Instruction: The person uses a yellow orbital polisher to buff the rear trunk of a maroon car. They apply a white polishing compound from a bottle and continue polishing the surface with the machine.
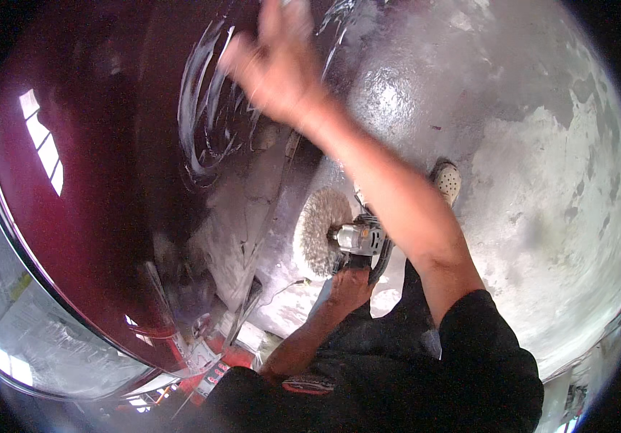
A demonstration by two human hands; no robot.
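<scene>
My left hand [351, 286] is closed around the grip of a power polisher [359, 239], held low in front of my body. A round, fluffy, whitish wool pad [322, 232] is fitted to the polisher and faces the car. My right arm reaches far forward, and my right hand [281, 76] is blurred by motion, its thumb apart from the fingers. Nothing shows in that hand. It is over a dark red glossy car panel [108, 238], beside whitish curved smears [206, 108] on the paint. Whether the fingers touch the panel I cannot tell.
Grey, patchy concrete floor [534, 216] stretches along the right. One light perforated clog [447, 180] shows on my foot beyond my right forearm. A car window [65, 353] with a bright trim edge lies at the lower left. A red item [235, 357] is by my left elbow.
</scene>
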